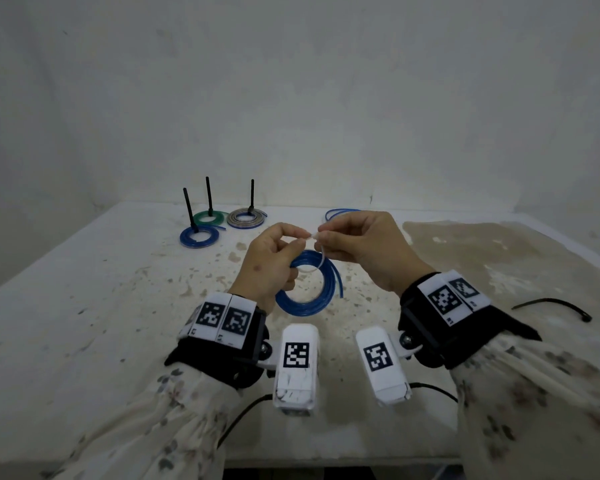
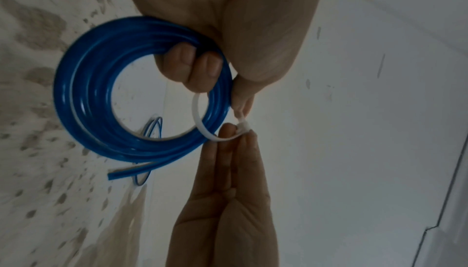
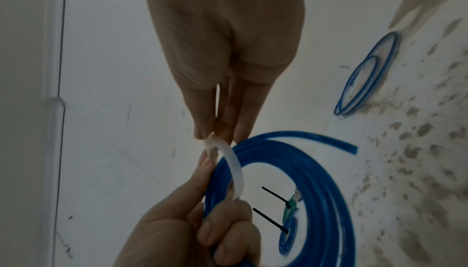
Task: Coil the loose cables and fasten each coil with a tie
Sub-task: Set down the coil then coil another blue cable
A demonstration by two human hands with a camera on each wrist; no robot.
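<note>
well back from the worktop (image 1: 84, 323) edges, over its middle, the left hand (image 1: 267, 261) curls its fingers round a blue cable coil (image 1: 305, 284) hanging tilted, while both hands pinch a white tie (image 1: 314, 249) looped round it, right hand (image 1: 364, 251) fingertips at its head.

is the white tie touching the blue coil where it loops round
Cannot tell. In the left wrist view the white tie crosses the blue coil as a loose loop, still wider than the bundle; no view plainly shows contact or gap.

A worn, stained white table (image 1: 84, 306) spreads beneath both hands; a scuffed white wall (image 1: 291, 81) rises beyond them.
</note>
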